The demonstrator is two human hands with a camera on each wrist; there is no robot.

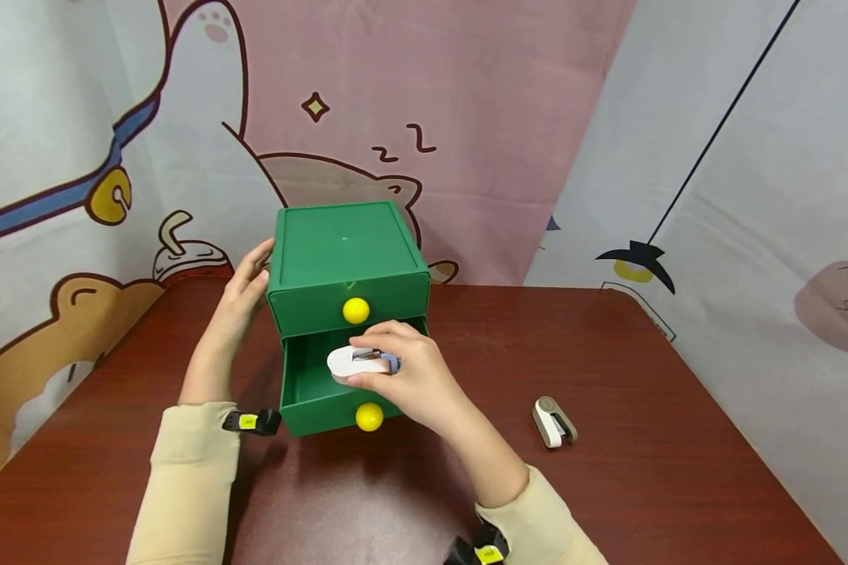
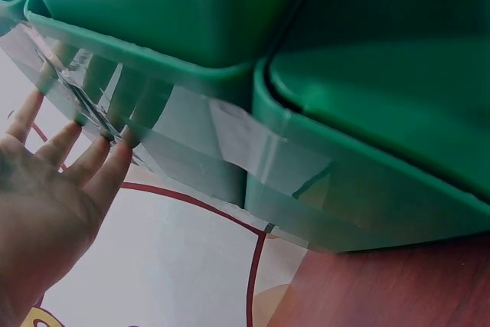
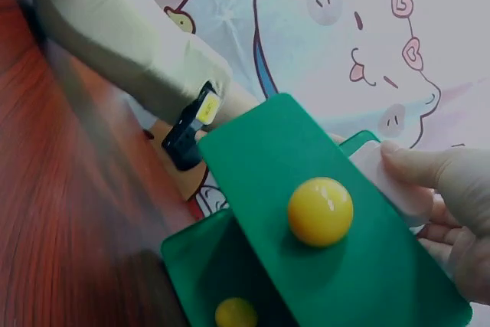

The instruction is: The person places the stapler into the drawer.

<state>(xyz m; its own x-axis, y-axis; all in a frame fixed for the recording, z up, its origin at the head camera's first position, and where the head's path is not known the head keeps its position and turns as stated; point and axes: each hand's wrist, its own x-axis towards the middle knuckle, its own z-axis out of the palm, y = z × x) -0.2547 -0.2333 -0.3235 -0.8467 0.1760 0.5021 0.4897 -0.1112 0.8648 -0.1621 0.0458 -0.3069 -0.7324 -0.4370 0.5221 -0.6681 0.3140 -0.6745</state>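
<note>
A green two-drawer box (image 1: 339, 243) has its lower drawer (image 1: 311, 369) pulled out, with a yellow knob (image 1: 369, 417) on the drawer front. Over that drawer my right hand (image 1: 417, 377) pinches a small white stapler (image 1: 349, 363) between thumb and fingers; a blue part shows at its end. The right wrist view has the stapler (image 3: 394, 181) behind a green drawer front (image 3: 268, 166). With straight fingers my left hand (image 1: 243, 286) touches the box's left side. In the left wrist view the left hand's fingertips (image 2: 122, 143) meet its glossy side wall.
On the brown table (image 1: 643, 439), right of the box, lies a second small stapler (image 1: 554, 422), white and grey-brown. The upper drawer, with its own yellow knob (image 1: 356, 311), is closed. A patterned cloth (image 1: 480, 141) hangs behind the table.
</note>
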